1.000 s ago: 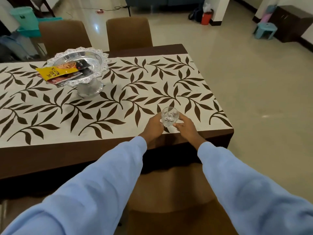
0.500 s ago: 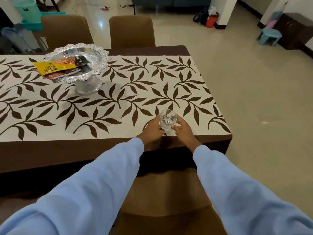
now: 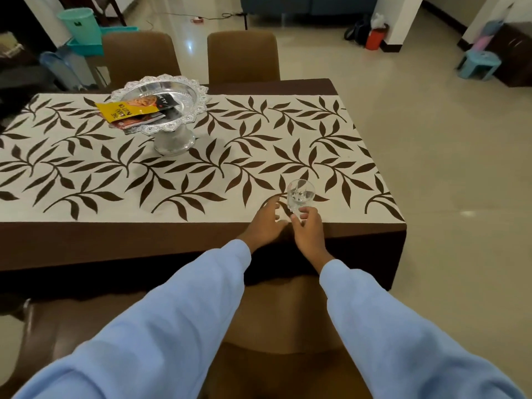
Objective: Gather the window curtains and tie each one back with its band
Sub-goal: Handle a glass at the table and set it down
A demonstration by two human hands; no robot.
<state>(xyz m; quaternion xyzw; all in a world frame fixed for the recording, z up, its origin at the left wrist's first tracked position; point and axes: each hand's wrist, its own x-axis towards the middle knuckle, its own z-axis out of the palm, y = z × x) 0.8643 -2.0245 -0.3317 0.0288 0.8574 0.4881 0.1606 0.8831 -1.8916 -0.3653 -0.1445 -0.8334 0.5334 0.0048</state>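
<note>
You are in a home's dining area: a table [image 3: 115, 243] with a leaf-patterned cloth [image 3: 259, 156], padded brown chairs [image 3: 243, 59], a silver pedestal dish [image 3: 201, 96] holding snack packets [image 3: 126, 110], a tiled floor [image 3: 431, 139], and a sofa [image 3: 308, 4] and small plastic stool [image 3: 478, 63] beyond.

Table [image 3: 288, 89] with leaf-print cloth on glossy beige floor [image 3: 431, 145]. Two brown chairs [image 3: 243, 59] at its far side. Blue stool [image 3: 479, 64] and dark cabinet [image 3: 515, 56] far right of it, sofa [image 3: 308, 7] beyond.
</note>
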